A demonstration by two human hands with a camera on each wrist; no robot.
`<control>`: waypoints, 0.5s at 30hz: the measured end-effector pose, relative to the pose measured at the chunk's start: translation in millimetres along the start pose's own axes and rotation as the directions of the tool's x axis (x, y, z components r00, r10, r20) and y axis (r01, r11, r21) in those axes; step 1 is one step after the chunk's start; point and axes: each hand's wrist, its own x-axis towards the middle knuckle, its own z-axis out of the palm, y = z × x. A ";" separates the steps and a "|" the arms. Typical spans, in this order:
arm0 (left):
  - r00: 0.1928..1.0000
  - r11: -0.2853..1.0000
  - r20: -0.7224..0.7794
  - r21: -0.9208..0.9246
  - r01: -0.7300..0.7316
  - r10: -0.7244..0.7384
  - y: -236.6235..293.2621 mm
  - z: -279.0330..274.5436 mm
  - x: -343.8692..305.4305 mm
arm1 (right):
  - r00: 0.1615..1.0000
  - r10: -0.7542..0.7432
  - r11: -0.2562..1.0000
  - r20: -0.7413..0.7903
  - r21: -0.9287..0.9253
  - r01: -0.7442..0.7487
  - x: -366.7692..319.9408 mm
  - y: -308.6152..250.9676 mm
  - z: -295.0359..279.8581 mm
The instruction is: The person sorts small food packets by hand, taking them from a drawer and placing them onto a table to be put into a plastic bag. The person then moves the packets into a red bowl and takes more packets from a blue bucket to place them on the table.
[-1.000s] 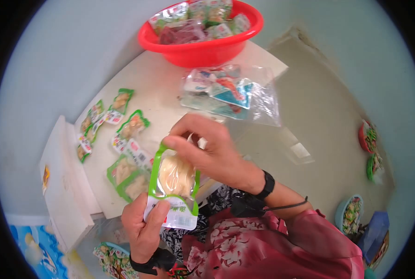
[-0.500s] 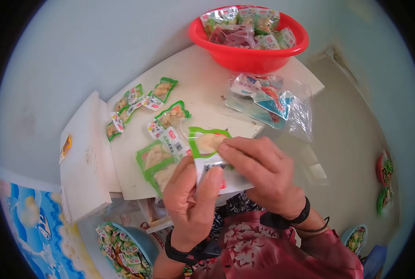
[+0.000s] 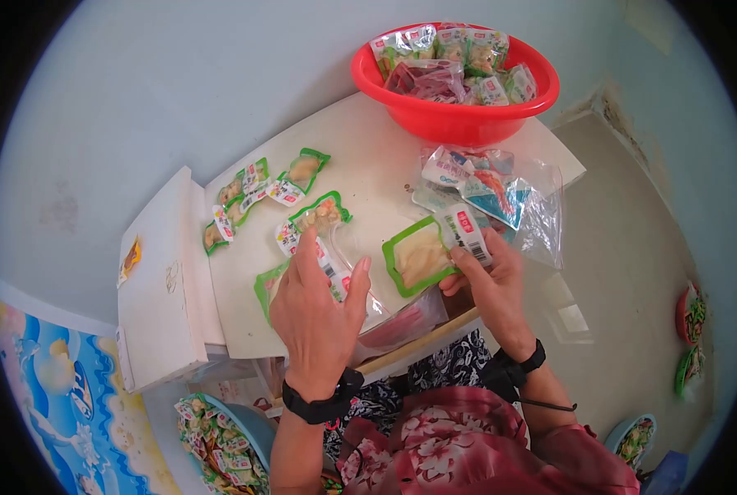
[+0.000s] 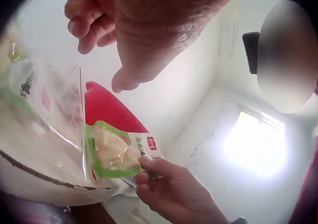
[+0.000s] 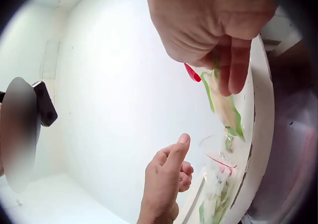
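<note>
My right hand (image 3: 500,289) pinches a food packet (image 3: 418,257) by its white labelled end, between thumb and fingers. The packet has a green border and a clear window with pale, lumpy food behind it; in the left wrist view the same packet (image 4: 112,152) faces the camera. My left hand (image 3: 315,318) holds nothing, thumb spread from its loosely bent fingers. It hovers above a clear plastic bag (image 3: 358,268) and partly hides a green-edged packet (image 3: 271,289) at the table's near side. Another green-edged packet (image 3: 323,213) lies just beyond the left fingertips.
A red basin (image 3: 459,124) full of packets stands at the far end of the white table (image 3: 368,148). Before it lies a clear bag with a blue-and-red print (image 3: 496,198). Several small packets (image 3: 244,186) lie far left. Below, a blue tub (image 3: 249,425) holds more packets.
The left hand has let go of the packet and moved left over the bag. My right hand now holds the packet alone, turned sideways, a little to the right.
</note>
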 end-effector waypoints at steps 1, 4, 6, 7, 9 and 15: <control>1.000 1.000 0.026 0.019 0.014 -0.015 -0.7 2.9 3.6 | 0.999 -0.051 0.995 -0.002 -0.082 0.051 0.5 3.9 -1.6; 0.990 0.996 0.121 0.066 0.064 -0.072 -1.1 8.1 11.3 | 0.990 -0.136 0.958 0.021 -0.253 0.137 2.9 11.1 -9.1; 0.971 0.992 0.210 0.078 0.103 -0.117 2.4 7.8 13.6 | 0.994 -0.104 0.956 0.041 -0.272 0.111 4.1 11.8 -14.4; 0.966 0.990 0.227 0.089 0.108 -0.126 1.3 9.7 13.5 | 0.995 -0.088 0.974 0.049 -0.204 0.096 4.7 9.9 -15.3; 0.955 0.986 0.259 0.114 0.119 -0.145 -2.8 12.9 12.8 | 0.996 -0.057 0.996 0.069 -0.065 0.061 4.5 -0.2 -14.7; 0.984 0.987 0.139 -0.096 0.129 -0.115 -6.5 5.9 7.9 | 0.997 0.026 0.998 0.073 -0.055 -0.022 1.7 -30.6 0.3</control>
